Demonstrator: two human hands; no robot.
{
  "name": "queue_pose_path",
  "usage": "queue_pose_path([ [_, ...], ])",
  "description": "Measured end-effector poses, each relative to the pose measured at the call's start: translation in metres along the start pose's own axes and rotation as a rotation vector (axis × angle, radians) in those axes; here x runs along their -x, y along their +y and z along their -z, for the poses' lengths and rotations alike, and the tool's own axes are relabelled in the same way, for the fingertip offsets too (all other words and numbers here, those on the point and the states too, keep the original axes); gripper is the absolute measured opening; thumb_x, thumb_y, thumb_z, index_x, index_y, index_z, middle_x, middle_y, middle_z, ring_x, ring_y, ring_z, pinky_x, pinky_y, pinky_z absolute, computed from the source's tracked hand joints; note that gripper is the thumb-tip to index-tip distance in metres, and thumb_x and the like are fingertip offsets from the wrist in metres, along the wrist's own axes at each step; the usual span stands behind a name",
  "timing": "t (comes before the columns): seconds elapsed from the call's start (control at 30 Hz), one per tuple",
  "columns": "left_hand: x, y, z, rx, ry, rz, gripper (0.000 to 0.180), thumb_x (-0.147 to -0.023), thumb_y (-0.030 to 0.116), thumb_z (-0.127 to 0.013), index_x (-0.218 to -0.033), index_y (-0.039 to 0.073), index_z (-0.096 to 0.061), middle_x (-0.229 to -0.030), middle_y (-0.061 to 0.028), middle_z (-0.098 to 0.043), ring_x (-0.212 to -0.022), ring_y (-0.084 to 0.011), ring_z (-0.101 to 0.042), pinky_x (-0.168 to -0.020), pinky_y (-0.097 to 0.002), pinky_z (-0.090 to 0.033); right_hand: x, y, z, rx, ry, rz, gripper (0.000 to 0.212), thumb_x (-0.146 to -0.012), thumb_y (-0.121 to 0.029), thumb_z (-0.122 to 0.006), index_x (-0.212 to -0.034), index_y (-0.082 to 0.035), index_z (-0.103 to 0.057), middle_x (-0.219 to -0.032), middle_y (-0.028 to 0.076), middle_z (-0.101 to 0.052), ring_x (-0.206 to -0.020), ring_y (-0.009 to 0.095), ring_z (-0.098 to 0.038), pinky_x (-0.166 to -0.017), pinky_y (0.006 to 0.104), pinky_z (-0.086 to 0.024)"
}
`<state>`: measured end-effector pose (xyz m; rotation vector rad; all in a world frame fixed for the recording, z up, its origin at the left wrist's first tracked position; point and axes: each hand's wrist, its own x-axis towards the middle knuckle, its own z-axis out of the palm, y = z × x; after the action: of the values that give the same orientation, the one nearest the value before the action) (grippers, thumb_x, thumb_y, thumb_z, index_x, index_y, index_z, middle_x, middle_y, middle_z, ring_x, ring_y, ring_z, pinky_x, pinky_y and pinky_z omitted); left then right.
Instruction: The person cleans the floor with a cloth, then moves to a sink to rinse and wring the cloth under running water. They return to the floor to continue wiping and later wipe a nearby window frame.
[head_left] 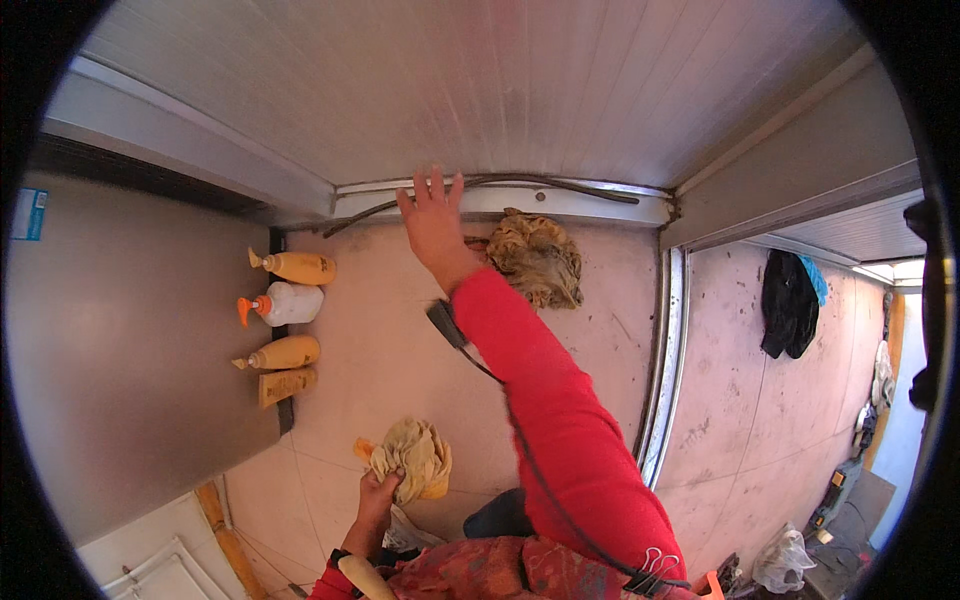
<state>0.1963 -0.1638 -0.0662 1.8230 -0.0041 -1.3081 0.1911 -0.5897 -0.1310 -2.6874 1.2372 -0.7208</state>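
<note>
My right hand [437, 228] reaches far ahead in a red sleeve, fingers spread against the ledge at the foot of the ribbed panel [560, 95]. A thin dark strip [500, 180] lies along that ledge and passes by the fingers; whether they press on it I cannot tell. Close to my body, my left hand [373, 508] is closed around a crumpled yellowish cloth [412, 458]. A dirty brown rag [537, 258] lies on the floor just right of my right hand, against the ledge.
Several pump bottles [293, 305] and a tan tube [286, 386] line the left side, beside a grey metal panel [140, 320]. A metal track [668, 370] crosses the floor on the right. Beyond it are a black garment [790, 305] and a clear plastic bag [783, 558].
</note>
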Motion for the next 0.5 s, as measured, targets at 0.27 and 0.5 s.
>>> queue_pose_path([
  [0.27,-0.004,0.012,-0.018,-0.017,-0.031,0.077,0.026,-0.082,0.008,-0.062,-0.107,0.001,-0.06,-0.098,-0.0054,-0.065,-0.086,-0.0167,-0.062,-0.076,-0.029,-0.049,0.149,0.109,0.027,0.044,-0.415,-0.362,0.051,-0.082,-0.04,-0.06,-0.129,-0.022,-0.05,-0.144,0.012,-0.031,-0.136,0.037,-0.02,-0.102,0.0657,-0.018],
  [0.5,-0.014,0.044,-0.036,-0.235,-0.089,0.063,0.027,-0.083,0.01,-0.063,-0.107,0.001,-0.06,-0.097,-0.0038,-0.064,-0.084,-0.0138,-0.06,-0.076,-0.0282,-0.048,0.186,0.195,0.055,0.185,-0.394,-0.601,0.045,-0.084,-0.033,-0.057,-0.126,-0.018,-0.051,-0.139,0.012,-0.038,-0.13,0.036,-0.031,-0.092,0.0592,-0.037],
])
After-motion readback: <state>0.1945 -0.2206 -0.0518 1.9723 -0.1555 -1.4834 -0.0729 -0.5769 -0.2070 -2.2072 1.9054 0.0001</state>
